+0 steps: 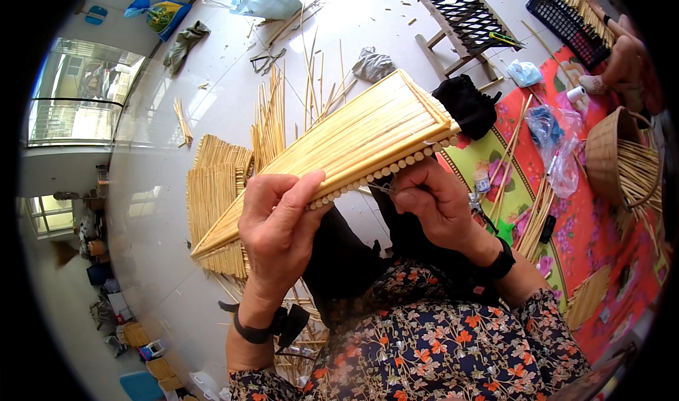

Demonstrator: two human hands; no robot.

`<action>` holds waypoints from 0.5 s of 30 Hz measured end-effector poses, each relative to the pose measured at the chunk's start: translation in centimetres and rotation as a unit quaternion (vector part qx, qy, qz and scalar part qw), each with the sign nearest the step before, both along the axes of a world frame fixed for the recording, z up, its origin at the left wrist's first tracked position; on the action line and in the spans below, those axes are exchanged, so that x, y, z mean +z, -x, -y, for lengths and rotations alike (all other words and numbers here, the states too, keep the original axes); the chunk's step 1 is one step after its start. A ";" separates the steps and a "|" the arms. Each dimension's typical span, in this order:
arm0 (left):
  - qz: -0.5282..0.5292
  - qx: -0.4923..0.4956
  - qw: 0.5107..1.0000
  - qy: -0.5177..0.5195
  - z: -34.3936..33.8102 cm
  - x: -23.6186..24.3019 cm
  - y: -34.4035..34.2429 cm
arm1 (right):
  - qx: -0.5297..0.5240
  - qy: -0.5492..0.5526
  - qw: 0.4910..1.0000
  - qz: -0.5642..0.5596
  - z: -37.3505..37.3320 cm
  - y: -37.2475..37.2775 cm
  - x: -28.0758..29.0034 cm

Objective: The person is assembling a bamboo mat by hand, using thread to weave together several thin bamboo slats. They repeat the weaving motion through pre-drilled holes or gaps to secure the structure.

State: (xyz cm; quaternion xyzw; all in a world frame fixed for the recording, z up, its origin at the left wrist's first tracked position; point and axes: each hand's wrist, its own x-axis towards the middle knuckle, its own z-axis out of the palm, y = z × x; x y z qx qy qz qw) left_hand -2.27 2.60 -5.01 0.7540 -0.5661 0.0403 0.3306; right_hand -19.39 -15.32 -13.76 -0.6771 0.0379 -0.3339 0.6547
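A long, tapering panel of straw-coloured stalks [353, 136] is held up tilted in front of me. Round cut stalk ends line its near edge, and a flat border strip crosses its wide right end. My left hand [279, 221] grips the near edge, thumb on top, the other fingers partly hidden underneath. Just below the right part of that edge, my right hand [435, 199] is closed with its fingers curled in a pinch. A thin pale strand [384, 187] shows by its fingertips; whether it runs into the pinch is hard to see.
Stacked stalk panels [216, 196] lie on the tiled floor to the left, beside loose stalks [269, 121]. A low stool [467, 30] stands beyond. On the flowered red cloth [566, 231] are a wicker basket [608, 160] and plastic bags. Another person's hand [626, 54] is at far right.
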 end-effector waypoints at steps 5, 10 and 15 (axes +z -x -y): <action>0.007 0.012 1.000 0.015 0.4 -0.2 0.0 | -0.018 0.050 0.998 -0.018 0.7 -0.6 0.1; -0.019 0.011 1.000 -0.008 0.0 -0.1 -0.5 | 0.013 -0.051 0.997 -0.050 1.4 1.1 2.2; -0.018 0.008 1.000 -0.001 -0.1 -0.2 -0.4 | -0.078 0.167 0.982 0.049 1.2 2.0 2.4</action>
